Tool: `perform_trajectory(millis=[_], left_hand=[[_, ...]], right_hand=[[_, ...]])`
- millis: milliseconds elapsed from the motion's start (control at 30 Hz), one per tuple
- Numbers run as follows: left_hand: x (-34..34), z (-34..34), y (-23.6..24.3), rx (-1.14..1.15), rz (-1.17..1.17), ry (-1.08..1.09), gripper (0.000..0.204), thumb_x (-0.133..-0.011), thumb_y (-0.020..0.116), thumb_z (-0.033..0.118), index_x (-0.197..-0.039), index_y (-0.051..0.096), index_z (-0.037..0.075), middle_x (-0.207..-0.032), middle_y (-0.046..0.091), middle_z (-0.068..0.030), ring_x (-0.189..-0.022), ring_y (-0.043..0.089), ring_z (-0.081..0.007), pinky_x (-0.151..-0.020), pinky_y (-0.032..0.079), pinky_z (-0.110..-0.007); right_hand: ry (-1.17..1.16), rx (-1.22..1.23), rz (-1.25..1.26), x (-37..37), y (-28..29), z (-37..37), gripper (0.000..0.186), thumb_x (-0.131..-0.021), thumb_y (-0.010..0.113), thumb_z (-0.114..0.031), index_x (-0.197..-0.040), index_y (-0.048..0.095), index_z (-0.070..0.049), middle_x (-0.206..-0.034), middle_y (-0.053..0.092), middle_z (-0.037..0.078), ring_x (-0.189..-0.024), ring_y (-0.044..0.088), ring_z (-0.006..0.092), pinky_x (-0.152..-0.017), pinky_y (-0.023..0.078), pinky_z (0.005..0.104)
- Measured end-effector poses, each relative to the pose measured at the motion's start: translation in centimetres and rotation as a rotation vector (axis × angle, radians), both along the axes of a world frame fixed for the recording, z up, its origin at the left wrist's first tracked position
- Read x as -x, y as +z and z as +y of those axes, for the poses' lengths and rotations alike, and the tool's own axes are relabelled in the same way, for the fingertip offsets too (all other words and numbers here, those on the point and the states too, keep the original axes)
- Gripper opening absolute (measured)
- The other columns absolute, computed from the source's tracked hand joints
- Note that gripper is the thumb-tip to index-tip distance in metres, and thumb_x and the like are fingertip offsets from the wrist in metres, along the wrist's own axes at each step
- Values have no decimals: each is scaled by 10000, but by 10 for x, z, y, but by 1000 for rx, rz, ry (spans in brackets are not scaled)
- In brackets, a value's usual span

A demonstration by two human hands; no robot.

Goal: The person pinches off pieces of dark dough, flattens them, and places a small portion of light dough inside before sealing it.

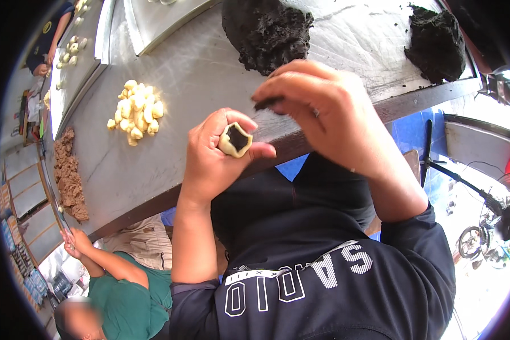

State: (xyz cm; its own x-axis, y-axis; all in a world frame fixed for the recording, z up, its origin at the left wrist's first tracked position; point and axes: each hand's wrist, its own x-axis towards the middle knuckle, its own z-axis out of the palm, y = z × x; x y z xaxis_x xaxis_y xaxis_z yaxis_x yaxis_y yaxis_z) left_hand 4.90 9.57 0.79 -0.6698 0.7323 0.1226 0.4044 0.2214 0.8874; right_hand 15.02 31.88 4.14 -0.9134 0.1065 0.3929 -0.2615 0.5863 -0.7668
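My left hand is wrapped round a small pale dough cup, its open top facing up and black paste showing inside. To its upper right, my right hand is raised above the table's front edge, fingers curled, a dab of black paste at the fingertips. The two hands are apart. Just beyond them sits a large dark mound of the same paste. Left of my hands, a heap of small pale dough pieces lies on the metal table.
Another black paste mound lies at the table's far right corner. At the left are a brown crumbly mass and trays, one with small dough balls. A co-worker in green works at lower left; another person stands at upper left.
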Motion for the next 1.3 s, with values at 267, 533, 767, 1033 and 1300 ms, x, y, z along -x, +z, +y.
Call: perform_trajectory(millis=[267,533,767,1033,1300], left_hand=[[-1,6,2,78,287,-87,537,-673,1094,271,-883,652,48,-762,654,-86,-657,654,-291,-635,546,-403],[0,8,-2,11,242,-79,427,-777,1043,227,-893,674,45,-778,690,-70,-658,654,-238,-631,518,-346],[15,2,-12,-343,-271,-123,461,-1148,731,386,-828,609,78,-889,606,-53,-798,532,-115,-692,419,-276],[12,-14,-14,-387,-443,0,332,-1137,760,266,-898,658,59,-923,679,-71,-805,581,-116,-734,478,-289],[9,-26,18,120,219,-2,179,-1173,690,172,-1231,694,2,-1305,769,-189,-1116,685,-207,-926,558,-338]], right_hand=[[-5,55,-137,4,-4,-17,314,-830,874,-53,-1091,704,-17,-1003,709,154,-949,734,410,-846,603,477],[-45,-160,26,2,4,3,360,-823,862,7,-1175,802,-40,-1130,807,166,-1080,777,379,-938,632,497],[-71,-381,122,41,1,117,240,-993,794,2,-1224,848,-30,-1090,857,178,-981,840,344,-862,657,402],[93,-339,-24,19,1,73,191,-897,846,-60,-1085,826,-34,-1070,800,174,-1006,783,385,-880,635,462],[-285,-344,-13,-21,-29,20,312,-942,733,-33,-1236,837,-44,-1251,790,188,-1132,781,377,-985,646,463]])
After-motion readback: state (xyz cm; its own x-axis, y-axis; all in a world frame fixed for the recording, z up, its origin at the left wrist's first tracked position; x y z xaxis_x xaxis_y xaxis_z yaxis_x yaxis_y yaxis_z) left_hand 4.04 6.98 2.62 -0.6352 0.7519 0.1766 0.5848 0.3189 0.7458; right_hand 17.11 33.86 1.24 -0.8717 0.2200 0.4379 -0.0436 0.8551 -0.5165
